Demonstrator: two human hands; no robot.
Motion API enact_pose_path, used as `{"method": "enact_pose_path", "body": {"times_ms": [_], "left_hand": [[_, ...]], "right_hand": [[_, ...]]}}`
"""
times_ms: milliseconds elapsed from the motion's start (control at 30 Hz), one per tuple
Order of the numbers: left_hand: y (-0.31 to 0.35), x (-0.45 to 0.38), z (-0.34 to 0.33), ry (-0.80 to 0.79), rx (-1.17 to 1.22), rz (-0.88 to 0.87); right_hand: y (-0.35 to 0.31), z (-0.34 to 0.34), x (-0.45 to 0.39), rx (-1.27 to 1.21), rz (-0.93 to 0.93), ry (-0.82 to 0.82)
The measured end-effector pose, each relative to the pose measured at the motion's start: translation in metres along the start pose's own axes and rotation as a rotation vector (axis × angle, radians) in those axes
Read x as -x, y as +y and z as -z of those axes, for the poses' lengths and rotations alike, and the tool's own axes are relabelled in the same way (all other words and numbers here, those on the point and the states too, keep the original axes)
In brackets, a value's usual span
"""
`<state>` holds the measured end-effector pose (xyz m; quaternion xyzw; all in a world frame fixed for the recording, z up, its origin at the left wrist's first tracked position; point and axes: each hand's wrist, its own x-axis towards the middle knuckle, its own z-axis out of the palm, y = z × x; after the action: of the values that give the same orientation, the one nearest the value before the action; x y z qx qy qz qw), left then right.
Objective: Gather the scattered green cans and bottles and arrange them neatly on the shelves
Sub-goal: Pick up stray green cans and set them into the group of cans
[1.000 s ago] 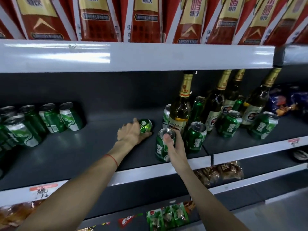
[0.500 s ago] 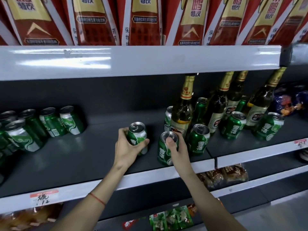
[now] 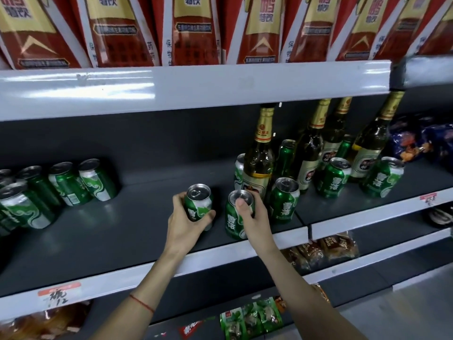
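Note:
My left hand [image 3: 186, 223] grips an upright green can [image 3: 199, 204] standing on the dark middle shelf [image 3: 122, 231]. Just to its right, my right hand [image 3: 252, 214] grips a second green can [image 3: 232, 220] around its top, thumb on the lid. More green cans [image 3: 284, 200] stand beside them, mixed with tall gold-necked bottles [image 3: 259, 165] further right. A neat group of green cans [image 3: 98, 180] fills the shelf's left end.
Red cartons [image 3: 193, 30] line the top shelf above a white edge strip [image 3: 196, 84]. Dark blue snack bags [image 3: 416, 141] lie at the far right. Packaged snacks [image 3: 323, 251] sit on lower shelves. Bare shelf stretches between the left cans and my hands.
My left hand has picked a can that lay on its side and stood it upright, drawing it toward the shelf front. My right hand has kept its hold on the other can.

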<state>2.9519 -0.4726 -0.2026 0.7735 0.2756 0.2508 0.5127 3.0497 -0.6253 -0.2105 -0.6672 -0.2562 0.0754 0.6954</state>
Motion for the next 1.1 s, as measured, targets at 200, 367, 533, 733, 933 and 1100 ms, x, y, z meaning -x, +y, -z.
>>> {"method": "enact_pose_path", "body": {"times_ms": [200,367,533,733,933,1100], "left_hand": [[0.002,0.013,0.008,0.034,0.061,-0.050],[0.009,0.031,0.011,0.250,0.178,-0.190],[0.031,0.048,-0.003,0.095,0.182,-0.274],[0.062,0.055,-0.025,-0.006,0.213,-0.370],[0.091,0.052,-0.056,-0.023,0.213,-0.406],[0.086,0.064,-0.059,0.095,0.154,-0.401]], "right_hand": [[-0.005,0.020,0.007,0.102,0.011,-0.026],[-0.014,0.082,0.021,0.205,-0.005,0.058],[-0.026,0.138,0.030,0.260,0.027,0.190],[-0.030,0.166,0.028,0.250,0.009,0.211],[-0.036,0.167,0.017,0.209,0.036,0.142],[-0.037,0.126,0.011,0.165,0.104,-0.028]]}}
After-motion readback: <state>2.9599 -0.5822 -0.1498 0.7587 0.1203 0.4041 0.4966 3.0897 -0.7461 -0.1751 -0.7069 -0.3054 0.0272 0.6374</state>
